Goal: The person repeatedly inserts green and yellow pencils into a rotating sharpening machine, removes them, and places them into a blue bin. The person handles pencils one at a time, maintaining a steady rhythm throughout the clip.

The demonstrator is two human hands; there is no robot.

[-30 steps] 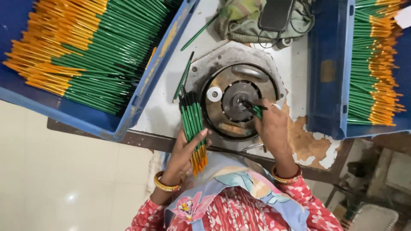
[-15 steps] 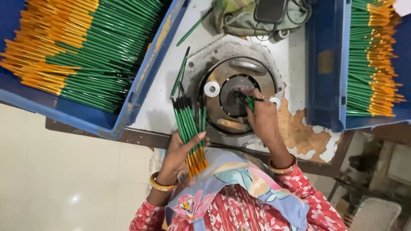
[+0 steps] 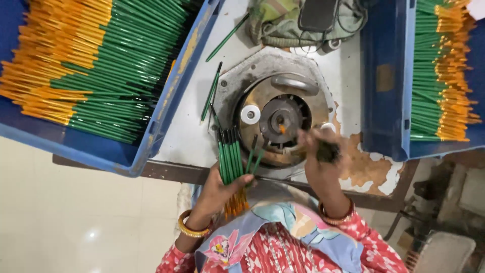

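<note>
My left hand (image 3: 218,191) grips a bundle of green pencils with orange ends (image 3: 231,163), held upright at the near edge of the white table. My right hand (image 3: 319,156) is blurred by motion and holds a single green pencil (image 3: 327,150) just in front of the round metal machine (image 3: 275,119). The machine has a dark central hub with a small orange spot in its hole and a white roller on its left.
A blue crate (image 3: 166,108) at left holds several green and orange pencils. A second blue crate (image 3: 386,81) with pencils stands at right. Loose green pencils (image 3: 210,93) lie on the table (image 3: 189,136). A cloth bundle with a dark device and cables (image 3: 303,23) sits behind the machine.
My right hand has drawn back from the machine's hub toward me with the pencil. The left hand and its bundle stay in place. The camera has shifted slightly.
</note>
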